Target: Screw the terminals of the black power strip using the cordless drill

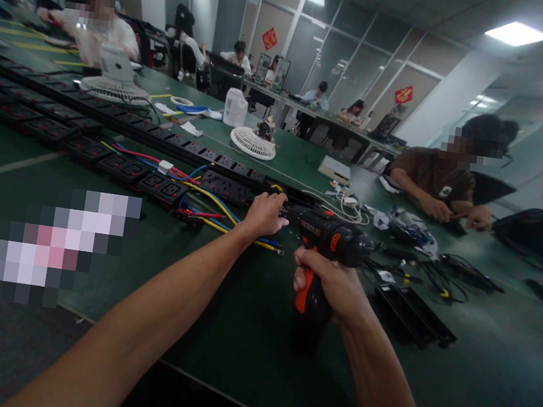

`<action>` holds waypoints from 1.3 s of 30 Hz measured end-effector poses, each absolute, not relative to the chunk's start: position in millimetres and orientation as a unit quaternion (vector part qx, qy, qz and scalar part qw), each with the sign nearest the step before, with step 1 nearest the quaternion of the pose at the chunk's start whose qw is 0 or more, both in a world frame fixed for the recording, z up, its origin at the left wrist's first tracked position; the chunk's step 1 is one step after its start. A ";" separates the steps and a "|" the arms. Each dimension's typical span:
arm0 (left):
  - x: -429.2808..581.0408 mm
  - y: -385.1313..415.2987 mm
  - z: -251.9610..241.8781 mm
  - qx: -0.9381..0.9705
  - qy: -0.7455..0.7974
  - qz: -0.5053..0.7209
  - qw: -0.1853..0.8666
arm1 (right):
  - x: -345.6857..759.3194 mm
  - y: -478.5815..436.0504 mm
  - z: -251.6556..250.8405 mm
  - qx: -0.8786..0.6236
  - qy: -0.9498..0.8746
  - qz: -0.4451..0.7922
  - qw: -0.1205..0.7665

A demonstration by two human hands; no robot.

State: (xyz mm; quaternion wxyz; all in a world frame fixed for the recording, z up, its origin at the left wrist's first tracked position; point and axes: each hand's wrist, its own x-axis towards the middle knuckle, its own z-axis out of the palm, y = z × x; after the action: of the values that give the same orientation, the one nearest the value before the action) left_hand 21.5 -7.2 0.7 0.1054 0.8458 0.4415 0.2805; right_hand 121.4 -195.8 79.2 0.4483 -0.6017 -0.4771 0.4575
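My right hand (329, 276) is wrapped around the grip of a black and orange cordless drill (342, 237), its front end pointing left and away from me. Just ahead of the drill's nose, my left hand (264, 215) has its fingers curled at the end of a long black power strip (223, 185). What lies between those fingers is hidden. Loose yellow, blue and red wires (220, 206) run out under my left wrist. Beside them lies another black socket strip (156, 180), with a white connector (165, 166) on the wires.
Across the green table (253, 336) stand a white fan grille (254, 142) and a white jug (235, 107). Black cables (443, 275) and black rails (415, 314) lie to the right. A person (436, 179) sits at the right; others work farther back.
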 end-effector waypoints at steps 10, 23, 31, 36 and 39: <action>22.4 -4.7 -2.9 0.844 0.437 0.290 0.109 | 119.2 -195.9 80.8 -0.612 -0.471 0.451 0.447; 23.2 -6.1 -0.8 0.836 0.452 0.285 0.125 | 119.5 -195.7 79.9 -0.614 -0.467 0.450 0.449; 23.1 -5.6 -1.0 0.836 0.454 0.282 0.125 | 120.2 -195.3 78.5 -0.608 -0.472 0.450 0.453; 22.4 -7.8 0.7 0.833 0.456 0.286 0.126 | 120.9 -195.4 78.3 -0.609 -0.470 0.450 0.453; 21.8 -8.9 1.8 0.834 0.455 0.287 0.127 | 122.1 -194.9 77.4 -0.609 -0.473 0.451 0.449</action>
State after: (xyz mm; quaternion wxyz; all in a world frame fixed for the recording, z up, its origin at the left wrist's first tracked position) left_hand 21.8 -8.9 1.8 0.1273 0.8335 0.4547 0.2868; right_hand 122.1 -194.9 77.4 0.4490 -0.6091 -0.4732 0.4511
